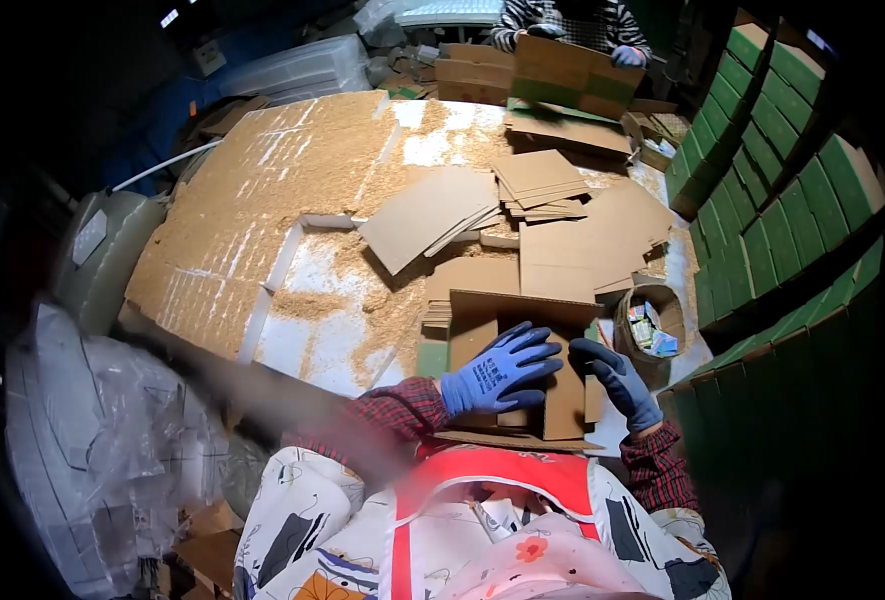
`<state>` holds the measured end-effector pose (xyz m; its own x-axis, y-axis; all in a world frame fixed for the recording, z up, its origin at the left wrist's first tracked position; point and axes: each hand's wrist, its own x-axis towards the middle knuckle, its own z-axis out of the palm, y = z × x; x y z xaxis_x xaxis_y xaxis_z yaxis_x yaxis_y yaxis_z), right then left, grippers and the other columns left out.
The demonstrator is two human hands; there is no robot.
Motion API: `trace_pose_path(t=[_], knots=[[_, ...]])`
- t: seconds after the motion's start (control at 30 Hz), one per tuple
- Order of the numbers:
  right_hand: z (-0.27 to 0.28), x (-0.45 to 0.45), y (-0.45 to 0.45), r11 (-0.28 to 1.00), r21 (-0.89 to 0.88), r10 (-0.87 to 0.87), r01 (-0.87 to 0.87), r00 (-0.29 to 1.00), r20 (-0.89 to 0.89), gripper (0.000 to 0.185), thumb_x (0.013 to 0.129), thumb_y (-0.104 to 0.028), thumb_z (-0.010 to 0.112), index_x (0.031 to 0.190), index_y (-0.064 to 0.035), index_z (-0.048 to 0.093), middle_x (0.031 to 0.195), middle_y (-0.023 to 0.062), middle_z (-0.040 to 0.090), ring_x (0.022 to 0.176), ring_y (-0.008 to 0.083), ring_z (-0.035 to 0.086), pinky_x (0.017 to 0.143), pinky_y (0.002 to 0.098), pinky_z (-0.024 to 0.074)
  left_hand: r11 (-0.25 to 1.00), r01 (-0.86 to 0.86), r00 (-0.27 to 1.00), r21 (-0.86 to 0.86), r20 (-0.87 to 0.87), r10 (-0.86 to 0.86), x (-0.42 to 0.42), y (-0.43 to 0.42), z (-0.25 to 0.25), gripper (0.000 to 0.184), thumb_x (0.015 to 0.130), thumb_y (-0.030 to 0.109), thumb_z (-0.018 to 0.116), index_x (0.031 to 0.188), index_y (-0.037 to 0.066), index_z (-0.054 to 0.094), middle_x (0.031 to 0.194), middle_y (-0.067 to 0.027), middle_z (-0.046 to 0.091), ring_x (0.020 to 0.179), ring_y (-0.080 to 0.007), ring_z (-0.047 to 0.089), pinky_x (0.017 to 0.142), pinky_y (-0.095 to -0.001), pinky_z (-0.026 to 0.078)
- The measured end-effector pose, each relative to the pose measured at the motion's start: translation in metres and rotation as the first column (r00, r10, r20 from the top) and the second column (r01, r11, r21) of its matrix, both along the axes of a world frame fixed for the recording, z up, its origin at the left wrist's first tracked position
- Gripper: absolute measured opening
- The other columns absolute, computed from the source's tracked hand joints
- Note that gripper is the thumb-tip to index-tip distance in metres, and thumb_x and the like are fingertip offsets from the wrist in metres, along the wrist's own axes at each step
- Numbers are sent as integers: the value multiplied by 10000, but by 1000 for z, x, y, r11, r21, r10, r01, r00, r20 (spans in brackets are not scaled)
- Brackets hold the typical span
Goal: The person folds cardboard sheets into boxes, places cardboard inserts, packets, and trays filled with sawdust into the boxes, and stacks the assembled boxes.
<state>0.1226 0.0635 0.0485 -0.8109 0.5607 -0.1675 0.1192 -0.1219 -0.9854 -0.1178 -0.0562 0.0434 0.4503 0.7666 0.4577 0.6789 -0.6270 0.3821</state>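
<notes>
An open brown cardboard box (471,341) stands at the table's near edge, right in front of me. My left hand (502,372), in a blue work glove with darker fingertips, is over the box's opening. Its fingers are spread and hold nothing. On the other side, my right hand (624,388), gloved the same way, is at the box's right flap (564,402) with its fingers bent together around the edge. Part of the box's inside is hidden behind my left hand.
Flat cardboard sheets (430,215) lie loosely stacked beyond the box. Brown shavings cover much of the white table (312,352). A round bin (674,318) holds small packets. Green boxes (752,240) are piled high on the right. Across the table, a person handles another carton (574,78).
</notes>
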Motion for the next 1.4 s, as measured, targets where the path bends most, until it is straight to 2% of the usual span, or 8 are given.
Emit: trace_pose_path(t=[0.2,0.33,0.43,0.6,0.87,1.0,1.23,1.4], knots=[[-12,40,-41,998,52,22,-24,998,55,995,633,-187,821,1445,-62,259,1469,92,294,1281,224,380,986,351,402,918,-7,992,-396,112,56,1,20,-66,415,885,346,552,1208,85,535,1226,-174,491,1127,-323,472,947,-436,404],[-64,17,-38,922,137,-383,362,905,186,728,804,-238,709,1390,-4,345,1314,114,481,1017,183,528,800,259,485,283,845,147,-453,707,692,-39,15,-15,375,989,285,398,1232,36,539,1162,-100,609,1109,-244,558,1002,-357,391],[-86,22,-46,921,107,-383,375,921,66,681,831,-269,688,1377,-10,375,1321,120,484,1052,177,530,898,297,446,806,187,906,-562,416,79,-57,-23,-22,335,965,197,462,1258,45,520,1260,-146,540,1211,-279,479,1046,-388,343],[-5,51,-48,975,95,205,-203,979,-16,893,674,-356,796,1414,-104,363,1486,107,289,1385,262,233,1101,399,236,868,-58,918,-493,316,241,-52,-37,-43,403,949,209,493,1315,45,453,1322,-152,478,1232,-289,442,1052,-388,332],[-55,-8,-43,924,200,-338,327,941,24,676,724,-265,784,1286,-48,477,1337,176,441,1214,250,444,956,368,412,568,677,-153,-468,666,730,-55,-36,-20,658,953,545,324,1362,34,392,1295,-104,508,1159,-235,516,1012,-360,384],[-81,-19,-50,819,110,-569,563,822,29,845,770,-326,757,1416,-41,293,1298,184,457,1200,225,445,940,330,416,982,-117,991,-146,-77,106,-66,-86,0,613,846,450,530,1316,68,438,1293,-181,452,1181,-355,449,1022,-453,344],[-36,-7,-4,940,-322,-145,109,985,-91,551,999,-364,357,1443,-54,256,1470,74,316,1347,167,297,1107,335,248,995,-97,995,37,-2,97,-107,-52,10,500,807,366,583,1186,47,515,1285,-190,458,1203,-369,436,1014,-492,348],[89,-36,-25,987,158,87,-24,912,-400,765,909,-400,554,1463,-36,173,1481,129,280,1368,211,254,1116,337,183,828,-294,83,-478,850,520,-117,-23,7,512,872,352,540,1251,19,453,1305,-169,460,1211,-330,444,1016,-441,357]])
